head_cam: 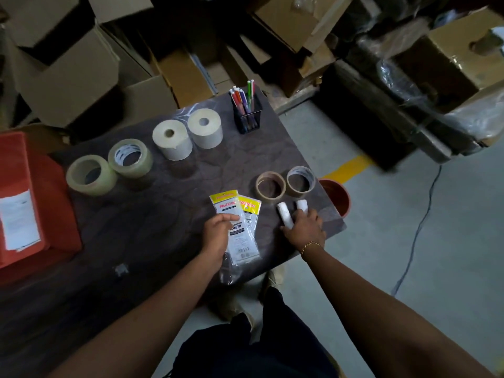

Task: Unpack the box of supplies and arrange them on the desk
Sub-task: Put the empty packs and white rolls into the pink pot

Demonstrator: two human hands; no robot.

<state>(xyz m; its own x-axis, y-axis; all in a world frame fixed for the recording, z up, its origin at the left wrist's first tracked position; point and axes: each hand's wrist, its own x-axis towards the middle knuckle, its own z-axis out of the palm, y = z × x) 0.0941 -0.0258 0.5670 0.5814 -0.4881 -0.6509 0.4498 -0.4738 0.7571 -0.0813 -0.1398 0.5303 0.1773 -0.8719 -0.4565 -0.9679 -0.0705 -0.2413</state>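
The dark desk (141,230) is the biggest thing here, with piles of brown cardboard boxes (68,85) behind its far edge. A big red box (24,197) sits on the left edge of the desk, with a white paper label on it.

Along the far side of the desk stand two fat white rolls (172,143) (205,128) side by side, almost touching. Left of them are two clear tape rolls (130,157) (91,175), just beside each other, closer to the red box. At the far right corner is a black mesh pen cup (248,115) full of colored pens.

Near the right edge lie two thin brown tape rolls (270,187) (300,180), touching. Just past that edge is a round red bin (336,197) on the floor.

Two plastic packets with yellow tops (231,214) (251,211) lie near the front edge, one partly over the other. The left hand (216,236) rests on the nearer one, with its fingers (231,218) bent and pressing down on the packet.

Two small white rolls (284,216) (302,205) sit at the front right corner. The right hand (305,226) lies flat beside them, its fingers (286,230) spread out and touching both. It has a thin gold bracelet (311,245) on the wrist.
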